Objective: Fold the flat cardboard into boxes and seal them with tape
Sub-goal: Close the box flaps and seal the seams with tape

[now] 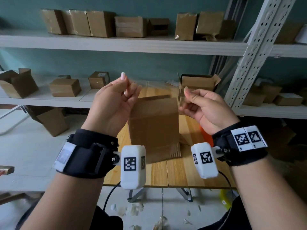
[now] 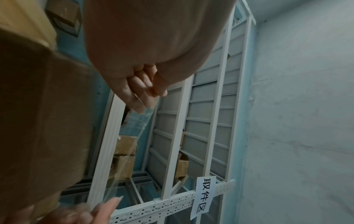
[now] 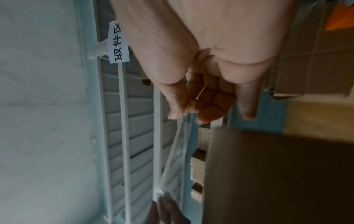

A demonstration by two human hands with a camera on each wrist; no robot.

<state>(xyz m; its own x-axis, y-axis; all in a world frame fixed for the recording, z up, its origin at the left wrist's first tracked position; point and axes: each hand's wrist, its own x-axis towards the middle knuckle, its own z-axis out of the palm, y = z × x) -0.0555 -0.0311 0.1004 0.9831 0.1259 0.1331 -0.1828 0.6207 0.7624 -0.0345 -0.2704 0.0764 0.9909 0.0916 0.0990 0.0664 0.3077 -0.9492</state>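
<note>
A strip of clear tape (image 1: 157,90) hangs stretched between my two raised hands. My left hand (image 1: 126,90) pinches its left end between thumb and fingers, and my right hand (image 1: 186,95) pinches the right end. Below and behind the strip a folded brown cardboard box (image 1: 154,125) stands upright on the wooden table (image 1: 182,171). In the left wrist view the tape (image 2: 138,125) runs from my left fingers (image 2: 141,91) down toward the other hand. The right wrist view shows the tape (image 3: 178,144) leaving my right fingertips (image 3: 178,112), with the box (image 3: 277,174) close by.
White metal shelves (image 1: 116,45) behind the table carry several cardboard boxes, one open box (image 1: 197,83) right beyond the table. An orange object (image 1: 206,135) lies under my right wrist. Tape scraps litter the floor (image 1: 149,211). A paper label (image 2: 203,197) hangs on the rack.
</note>
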